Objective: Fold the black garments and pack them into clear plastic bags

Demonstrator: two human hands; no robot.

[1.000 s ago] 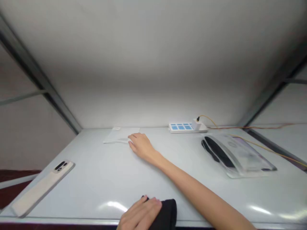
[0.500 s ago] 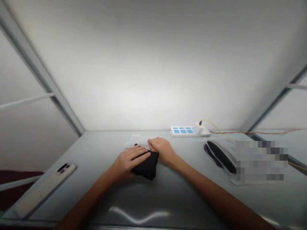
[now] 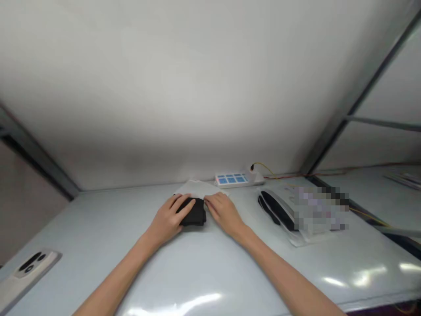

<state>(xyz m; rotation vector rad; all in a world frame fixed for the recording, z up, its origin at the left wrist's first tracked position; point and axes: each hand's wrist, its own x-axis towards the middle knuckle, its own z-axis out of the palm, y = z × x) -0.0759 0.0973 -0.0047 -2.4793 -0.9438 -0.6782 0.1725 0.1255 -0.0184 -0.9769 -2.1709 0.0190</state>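
Holding a folded black cloth in our left hand, we have our fingers spread over its top. The cloth is near the back of the white table, with a clear plastic bag showing behind it. Our right hand is just beside the cloth, fingertips close together by the bag; we can't tell if they pinch it. A power strip sits by the wall; a phone lies far left.

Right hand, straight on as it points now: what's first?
Probably the clear bag, just past the right hand, beside the black bundle; depth is unclear, they may already touch.
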